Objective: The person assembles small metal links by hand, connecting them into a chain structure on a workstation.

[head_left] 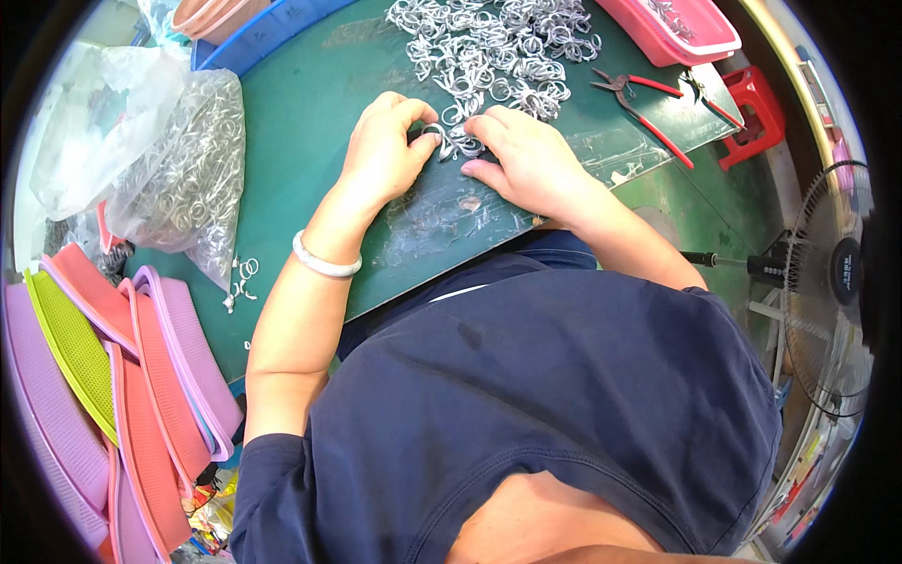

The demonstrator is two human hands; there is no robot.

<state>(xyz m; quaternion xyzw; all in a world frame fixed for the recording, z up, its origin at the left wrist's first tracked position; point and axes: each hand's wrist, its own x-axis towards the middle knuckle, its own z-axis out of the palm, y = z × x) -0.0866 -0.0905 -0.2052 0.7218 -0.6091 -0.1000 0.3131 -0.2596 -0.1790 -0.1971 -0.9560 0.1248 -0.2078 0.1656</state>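
My left hand [390, 146] pinches a silvery metal ring [435, 129] between thumb and forefinger, at the near end of a spread of rings. Opposite it, my right hand [531, 160] has its thumb apart from the forefinger. The right fingertips touch a few loose rings [460, 144] lying between the two hands. Beyond them, a big heap of similar silvery rings [498, 47] covers the far middle of the green table [310, 113]. A white bangle is on my left wrist.
Red-handled pliers [648, 113] lie right of the heap, below a pink basin [672, 33]. At left stand a clear bag of rings [188, 150] and stacked plastic baskets [141, 395]. A red stool [754, 117] and a fan [827, 282] are at right.
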